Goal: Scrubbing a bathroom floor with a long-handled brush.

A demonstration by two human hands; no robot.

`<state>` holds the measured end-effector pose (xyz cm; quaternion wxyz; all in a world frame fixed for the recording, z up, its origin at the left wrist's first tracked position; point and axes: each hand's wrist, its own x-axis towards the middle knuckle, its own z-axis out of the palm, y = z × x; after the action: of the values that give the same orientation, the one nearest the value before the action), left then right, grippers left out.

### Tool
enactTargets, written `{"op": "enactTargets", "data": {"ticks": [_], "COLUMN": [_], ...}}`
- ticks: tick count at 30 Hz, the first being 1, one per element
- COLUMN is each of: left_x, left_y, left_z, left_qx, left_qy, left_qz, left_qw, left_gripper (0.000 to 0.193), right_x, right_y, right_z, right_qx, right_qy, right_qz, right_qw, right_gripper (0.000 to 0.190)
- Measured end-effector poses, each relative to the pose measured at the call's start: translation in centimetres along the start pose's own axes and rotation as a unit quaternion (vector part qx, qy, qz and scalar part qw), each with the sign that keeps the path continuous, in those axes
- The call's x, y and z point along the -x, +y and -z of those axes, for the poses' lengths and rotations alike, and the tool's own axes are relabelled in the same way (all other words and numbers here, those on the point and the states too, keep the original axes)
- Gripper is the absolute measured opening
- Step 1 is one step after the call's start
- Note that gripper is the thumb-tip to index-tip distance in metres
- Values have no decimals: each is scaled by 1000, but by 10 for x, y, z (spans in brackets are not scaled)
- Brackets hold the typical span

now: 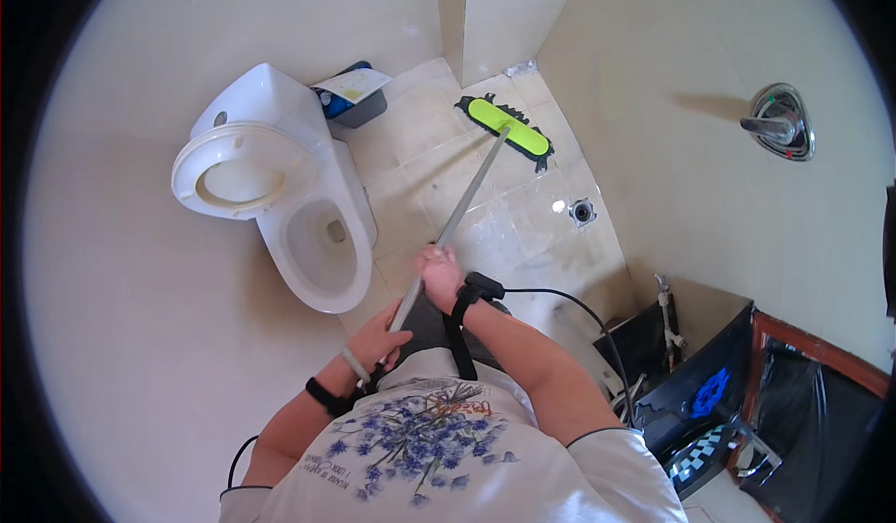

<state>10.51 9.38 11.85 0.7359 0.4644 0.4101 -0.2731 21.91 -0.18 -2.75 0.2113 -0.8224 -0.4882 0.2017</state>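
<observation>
A flat mop with a lime-green plate and dark fringed pad [509, 128] lies on the pale tiled floor, near the wall corner. Its grey metal pole [470, 190] slants back towards my body. My right hand [441, 272] is closed around the pole about midway, with a black strap and a cabled device on that wrist. Lower down, close to my waist, my left hand [381, 341] grips the same pole near its end; a light band and a black strap are on that arm.
A white toilet [325, 253] with raised lid and seat stands at left, beside a grey waste bin [364, 109]. A floor drain [582, 212] lies at right, below a wall-mounted mixer tap [778, 124]. A dark basin cabinet [689, 376] and a chrome faucet [757, 449] are at lower right.
</observation>
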Motion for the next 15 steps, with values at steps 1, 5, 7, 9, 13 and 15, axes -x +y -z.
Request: {"op": "enactTargets", "data": {"ticks": [1,5,7,9,13,15], "left_x": [-8,-15,-7,7,52,79], "left_y": [-1,-10,-17,-31,-44,-51], "left_z": [-5,-18,-18,-18,-31,-36], "left_qx": [7,120,127,75,109,55], "left_qy": [4,25,24,36,72,90], "left_qz": [-4,83,58,69,75,97], "left_qw": [1000,989,990,994,989,990], "left_gripper": [41,12,19,18,19,19], "right_x": [2,6,10,20,42,53], "right_y": [5,15,14,2,-30,-52], "right_z": [2,5,2,3,3,9], "right_qx": [2,-66,-76,-52,-8,7], "right_qy": [-3,-6,-32,-69,-114,-194], "right_qz": [8,-41,-28,-4,68,102], "right_qw": [1000,997,996,996,991,976], "right_gripper": [21,29,30,29,25,22]}}
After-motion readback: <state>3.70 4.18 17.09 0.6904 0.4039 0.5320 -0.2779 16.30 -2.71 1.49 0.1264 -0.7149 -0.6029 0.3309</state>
